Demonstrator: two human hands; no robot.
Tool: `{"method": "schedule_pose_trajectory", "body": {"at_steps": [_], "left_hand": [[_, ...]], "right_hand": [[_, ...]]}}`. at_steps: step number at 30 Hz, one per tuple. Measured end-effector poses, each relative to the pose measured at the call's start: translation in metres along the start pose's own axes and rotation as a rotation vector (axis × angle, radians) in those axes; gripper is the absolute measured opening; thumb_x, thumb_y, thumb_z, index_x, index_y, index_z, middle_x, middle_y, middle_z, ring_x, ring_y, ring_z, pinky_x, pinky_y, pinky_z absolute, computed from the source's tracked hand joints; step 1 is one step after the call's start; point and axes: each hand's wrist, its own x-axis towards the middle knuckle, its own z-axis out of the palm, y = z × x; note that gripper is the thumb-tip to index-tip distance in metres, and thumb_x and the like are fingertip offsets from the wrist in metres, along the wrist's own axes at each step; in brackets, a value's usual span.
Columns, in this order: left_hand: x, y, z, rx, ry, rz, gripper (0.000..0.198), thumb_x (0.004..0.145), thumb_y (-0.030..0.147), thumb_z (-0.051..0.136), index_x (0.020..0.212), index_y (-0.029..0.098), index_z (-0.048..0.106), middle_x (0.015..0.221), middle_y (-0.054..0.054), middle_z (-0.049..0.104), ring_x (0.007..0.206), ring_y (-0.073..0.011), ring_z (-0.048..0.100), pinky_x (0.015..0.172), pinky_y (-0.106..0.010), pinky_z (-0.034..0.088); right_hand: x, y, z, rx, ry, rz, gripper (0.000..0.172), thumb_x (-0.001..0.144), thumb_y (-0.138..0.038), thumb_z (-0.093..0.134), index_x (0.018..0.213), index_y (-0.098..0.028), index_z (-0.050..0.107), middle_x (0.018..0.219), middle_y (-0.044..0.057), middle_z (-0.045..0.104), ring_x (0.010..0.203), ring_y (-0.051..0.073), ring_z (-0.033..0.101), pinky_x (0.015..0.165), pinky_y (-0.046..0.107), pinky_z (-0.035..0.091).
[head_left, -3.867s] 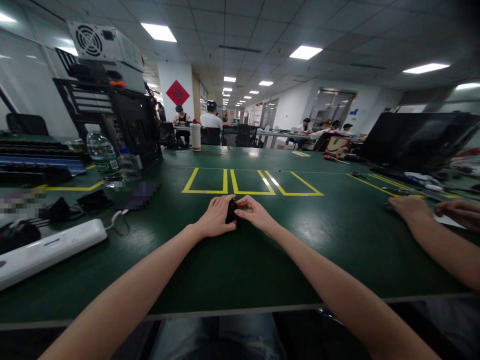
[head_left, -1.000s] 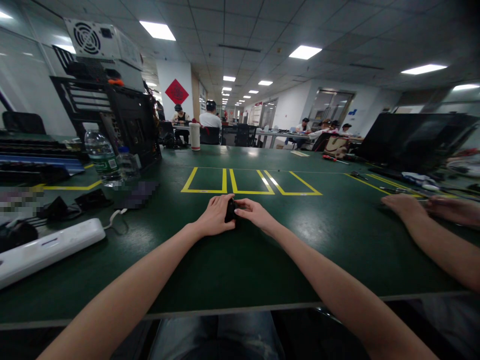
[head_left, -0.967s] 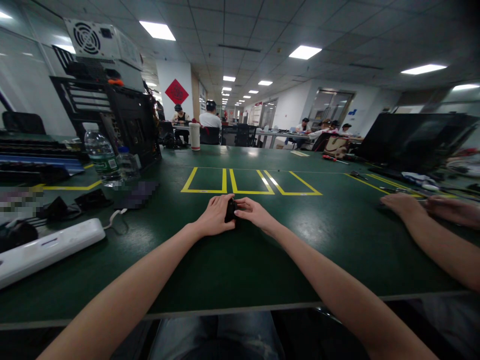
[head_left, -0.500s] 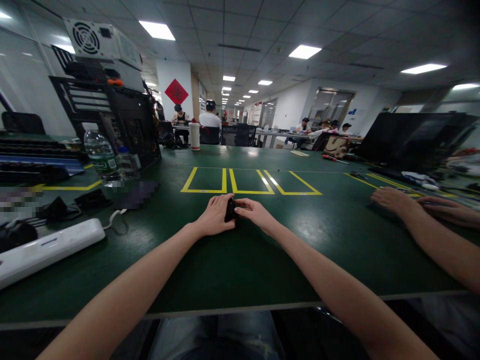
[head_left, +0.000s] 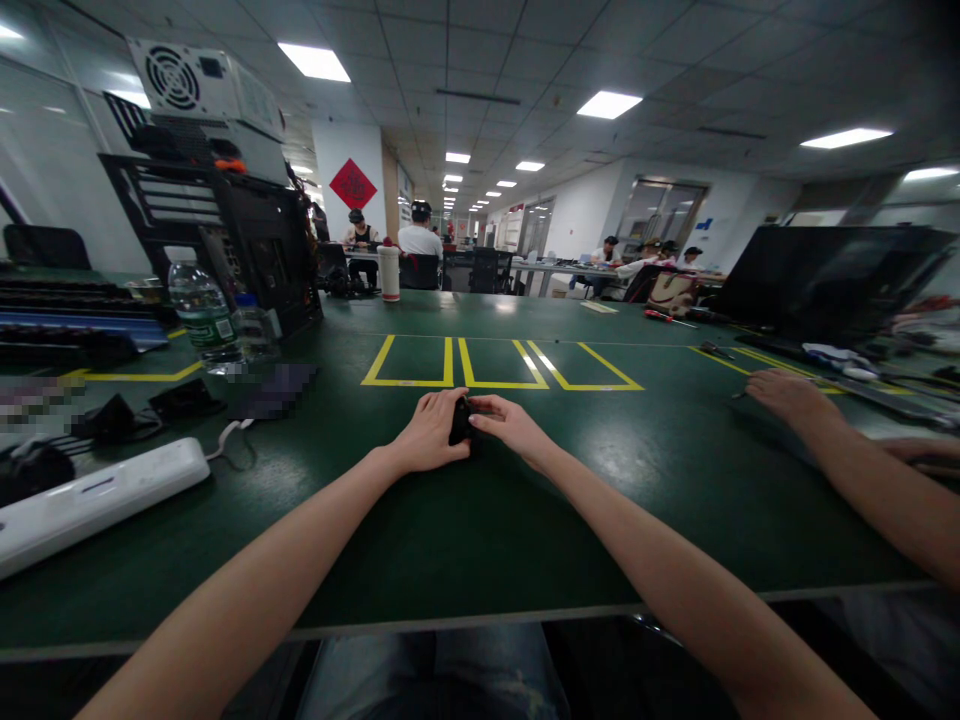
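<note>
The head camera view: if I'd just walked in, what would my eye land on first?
Probably the three yellow outlines side by side on the green table, just beyond a left hand and right hand meeting at a small black object. Next, perhaps, the red diamond on the white pillar behind, and the silver box with a fan grille atop the black frame at left.

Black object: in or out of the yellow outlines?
Out: the black object is between left hand and right hand, nearside of the yellow outlines.

Office: desks [head_left: 525,540], chairs [head_left: 491,270], ceiling lights [head_left: 313,61]
</note>
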Motion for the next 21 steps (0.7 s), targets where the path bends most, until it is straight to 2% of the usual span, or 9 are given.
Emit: {"method": "schedule_pose_trajectory", "body": {"at_steps": [3, 9, 14, 17, 21], "left_hand": [[0.0002, -0.0005, -0.0002, 0.000, -0.003, -0.007, 0.066, 0.065, 0.033, 0.053, 0.121, 0.014, 0.022, 0.115, -0.011, 0.040, 0.109, -0.0257, 0.038, 0.096, -0.043, 0.023], [0.0000, 0.0002, -0.0026, -0.006, -0.026, -0.003, 0.065, 0.067, 0.035, 0.052, 0.121, 0.015, 0.022, 0.118, -0.011, 0.039, 0.111, -0.0257, 0.036, 0.096, -0.043, 0.023], [-0.0002, 0.0003, -0.0020, -0.014, -0.015, -0.012, 0.066, 0.067, 0.035, 0.053, 0.122, 0.015, 0.022, 0.117, -0.011, 0.040, 0.110, -0.0257, 0.037, 0.096, -0.044, 0.022], [-0.0003, 0.0002, -0.0020, -0.019, -0.018, -0.014, 0.067, 0.066, 0.035, 0.053, 0.122, 0.016, 0.021, 0.117, -0.011, 0.040, 0.110, -0.0260, 0.037, 0.096, -0.044, 0.022], [-0.0005, -0.0007, -0.0020, -0.011, -0.018, -0.008, 0.065, 0.067, 0.035, 0.052, 0.121, 0.015, 0.023, 0.117, -0.011, 0.039, 0.111, -0.0258, 0.037, 0.096, -0.043, 0.023]], "right_hand": [[-0.0026, -0.0014, -0.0007, -0.037, -0.037, -0.054, 0.034, 0.062, -0.023, 0.063, 0.094, -0.017, 0.052, 0.098, 0.005, 0.055, 0.093, 0.016, 0.051, 0.084, 0.035, 0.039], [-0.0036, -0.0026, 0.0011, -0.006, -0.003, -0.110, 0.021, 0.064, -0.024, 0.060, 0.082, -0.016, 0.055, 0.086, 0.002, 0.057, 0.085, 0.014, 0.053, 0.084, 0.034, 0.040], [0.0011, 0.0037, -0.0004, 0.003, 0.024, -0.034, 0.040, 0.062, -0.024, 0.063, 0.099, -0.018, 0.049, 0.095, 0.005, 0.056, 0.088, 0.015, 0.054, 0.084, 0.036, 0.040], [0.0007, 0.0046, -0.0021, -0.023, -0.021, -0.017, 0.038, 0.064, -0.025, 0.061, 0.099, -0.017, 0.051, 0.100, 0.007, 0.055, 0.092, 0.016, 0.053, 0.086, 0.036, 0.039], [-0.0042, 0.0002, -0.0020, -0.055, -0.050, -0.050, 0.036, 0.063, -0.024, 0.063, 0.096, -0.019, 0.051, 0.096, 0.005, 0.056, 0.093, 0.016, 0.051, 0.084, 0.037, 0.039]]}}
